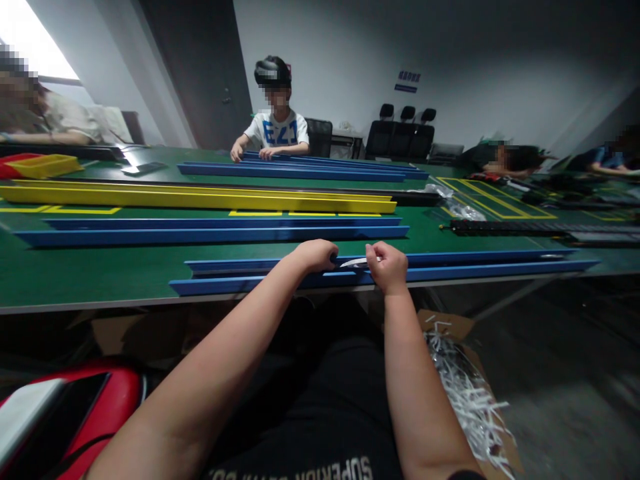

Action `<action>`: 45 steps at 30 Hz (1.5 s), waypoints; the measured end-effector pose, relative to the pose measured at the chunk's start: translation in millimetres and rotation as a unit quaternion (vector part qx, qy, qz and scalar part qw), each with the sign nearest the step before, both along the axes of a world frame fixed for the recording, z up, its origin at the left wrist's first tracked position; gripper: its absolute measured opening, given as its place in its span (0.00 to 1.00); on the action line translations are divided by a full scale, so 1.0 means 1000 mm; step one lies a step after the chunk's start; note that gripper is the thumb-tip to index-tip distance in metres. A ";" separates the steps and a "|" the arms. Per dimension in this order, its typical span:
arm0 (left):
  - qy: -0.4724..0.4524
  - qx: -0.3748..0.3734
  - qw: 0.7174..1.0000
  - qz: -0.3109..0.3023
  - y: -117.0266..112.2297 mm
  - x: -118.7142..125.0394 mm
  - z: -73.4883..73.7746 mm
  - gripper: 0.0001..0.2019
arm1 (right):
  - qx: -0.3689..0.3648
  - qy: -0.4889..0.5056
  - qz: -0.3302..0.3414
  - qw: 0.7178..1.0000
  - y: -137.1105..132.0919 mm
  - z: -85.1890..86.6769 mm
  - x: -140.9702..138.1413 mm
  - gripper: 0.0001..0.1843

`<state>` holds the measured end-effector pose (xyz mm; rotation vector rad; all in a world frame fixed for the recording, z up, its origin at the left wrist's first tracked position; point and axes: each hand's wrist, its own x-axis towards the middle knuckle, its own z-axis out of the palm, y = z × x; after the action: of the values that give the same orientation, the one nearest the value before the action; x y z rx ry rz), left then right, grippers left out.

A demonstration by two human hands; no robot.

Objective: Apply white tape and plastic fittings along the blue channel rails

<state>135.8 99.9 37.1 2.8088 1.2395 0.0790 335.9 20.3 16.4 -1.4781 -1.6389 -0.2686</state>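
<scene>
Along the near table edge lies a long blue rail [475,271] with two raised lengthwise edges. My left hand [314,255] is over its middle, fingers curled closed at the rail; their exact contact is partly hidden. Just to the right, my right hand [390,267] is closed in a pinch on a thin white strip [354,263]. The strip stretches leftward from the right fingers, above the rail, toward the left hand. Whether its other end is stuck to the rail or under the left fingers, I cannot tell.
Beyond lie another blue rail [215,235] and a yellow rail [200,198] on the green table [120,273]. A co-worker [283,130] handles more blue rails [295,171] opposite. At lower right stands a carton of white strips [467,393]; a red stool [120,383] is lower left.
</scene>
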 end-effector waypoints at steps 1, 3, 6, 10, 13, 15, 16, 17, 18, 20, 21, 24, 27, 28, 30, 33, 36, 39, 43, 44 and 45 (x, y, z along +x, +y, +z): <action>0.001 -0.003 1.000 0.001 0.000 0.001 0.000 0.11 | -0.002 0.001 0.002 1.000 0.000 0.000 0.000 0.24; 0.001 -0.008 1.000 0.008 -0.001 0.003 0.000 0.12 | -0.007 0.003 0.005 1.000 -0.001 0.001 0.000 0.24; -0.005 -0.009 1.000 0.022 -0.004 0.004 -0.001 0.13 | -0.014 0.006 0.011 1.000 -0.002 0.001 0.001 0.24; -0.006 -0.013 1.000 0.013 -0.005 0.003 -0.005 0.13 | -0.027 0.008 0.019 0.999 -0.002 0.001 0.003 0.24; -0.006 -0.015 1.000 -0.003 -0.004 0.001 -0.007 0.14 | -0.032 0.015 0.025 0.999 -0.001 0.001 0.005 0.24; -0.013 -0.015 1.000 -0.004 -0.004 -0.002 -0.007 0.14 | -0.035 0.021 0.030 0.999 -0.001 0.002 0.006 0.25; -0.017 -0.015 1.000 -0.003 -0.003 -0.004 -0.008 0.15 | -0.038 0.024 0.033 0.998 0.000 0.002 0.006 0.25; -0.020 -0.015 1.000 -0.004 -0.003 -0.005 -0.008 0.15 | -0.040 0.026 0.037 0.998 0.000 0.002 0.007 0.25; -0.024 -0.013 1.000 -0.007 -0.002 -0.007 -0.009 0.14 | -0.042 0.028 0.040 0.998 0.000 0.003 0.007 0.25; -0.032 -0.005 0.999 -0.023 -0.001 -0.012 -0.010 0.12 | -0.044 0.035 0.046 0.997 0.000 0.004 0.008 0.25; -0.035 0.000 0.999 -0.034 0.001 -0.015 -0.010 0.12 | -0.043 0.040 0.049 0.997 0.000 0.004 0.008 0.26; -0.044 0.002 0.998 -0.051 0.005 -0.028 -0.013 0.11 | -0.044 0.058 0.075 0.995 0.000 0.005 0.004 0.26; -0.053 -0.009 0.997 -0.047 0.009 -0.047 -0.017 0.12 | -0.056 0.061 0.120 0.989 0.001 0.004 -0.009 0.25; -0.054 -0.012 0.998 -0.043 0.011 -0.054 -0.018 0.12 | -0.061 0.057 0.135 0.987 0.001 0.004 -0.015 0.24; -0.053 -0.022 0.998 -0.031 0.011 -0.070 -0.017 0.14 | -0.070 0.041 0.161 0.984 0.001 0.003 -0.028 0.23; -0.059 -0.046 0.997 -0.021 0.009 -0.094 -0.012 0.15 | -0.085 0.017 0.202 0.976 0.000 0.004 -0.042 0.22; -0.072 -0.086 0.994 -0.008 0.004 -0.114 -0.003 0.14 | -0.102 0.014 0.218 0.971 -0.001 0.006 -0.047 0.23; -0.088 -0.127 0.988 0.016 0.000 -0.123 0.005 0.17 | -0.119 0.020 0.219 0.968 -0.001 0.008 -0.046 0.23; -0.130 -0.166 0.977 0.025 0.000 -0.120 0.008 0.20 | -0.133 -0.011 0.227 0.965 -0.001 0.014 -0.042 0.21; -0.133 -0.171 0.976 0.030 0.000 -0.119 0.008 0.21 | -0.138 -0.022 0.228 0.964 -0.001 0.016 -0.040 0.21; -0.132 -0.172 0.976 0.037 0.001 -0.117 0.007 0.21 | -0.144 -0.036 0.229 0.962 0.000 0.019 -0.038 0.20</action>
<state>18.5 100.7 44.4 2.3696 1.1656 0.2130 297.6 19.9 35.6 -1.2547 -2.0901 0.1842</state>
